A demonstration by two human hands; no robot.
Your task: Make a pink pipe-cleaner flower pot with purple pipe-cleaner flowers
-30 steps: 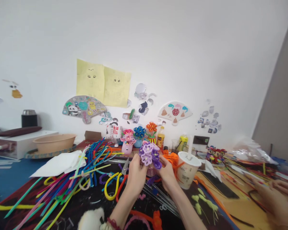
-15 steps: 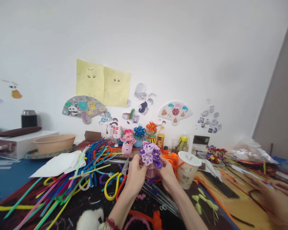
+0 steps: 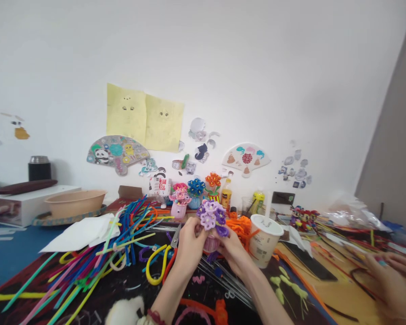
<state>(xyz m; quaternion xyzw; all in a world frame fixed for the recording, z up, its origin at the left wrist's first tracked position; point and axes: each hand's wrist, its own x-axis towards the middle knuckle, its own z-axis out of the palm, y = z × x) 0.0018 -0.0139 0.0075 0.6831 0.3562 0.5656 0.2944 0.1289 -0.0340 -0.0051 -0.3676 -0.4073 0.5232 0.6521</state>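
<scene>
A bunch of purple and lilac pipe-cleaner flowers [image 3: 210, 215] rises from a small pink pot [image 3: 211, 244] in the middle of the table. My left hand [image 3: 191, 239] closes on the bunch from the left, thumb and fingers bent against the lower petals. From the right, my right hand [image 3: 232, 248] curls its fingers around the underside of the flowers, close to the pot. The fingertips of both hands are partly hidden behind petals and pot. Scissors [image 3: 176, 237] lie just left of my left hand, next to a yellow pipe-cleaner loop [image 3: 156, 265].
Loose coloured pipe cleaners [image 3: 98, 257] spread over the left side. A lidded paper cup [image 3: 265, 239] with a straw stands close to my right hand. Behind are pots of pink, blue [image 3: 196, 188] and orange flowers. At far right, another person's hands [image 3: 389, 280] work.
My right hand has shifted slightly left and down under the flowers, and more of the pink pot shows. The bunch turned a little. The other person's hands moved slightly.
</scene>
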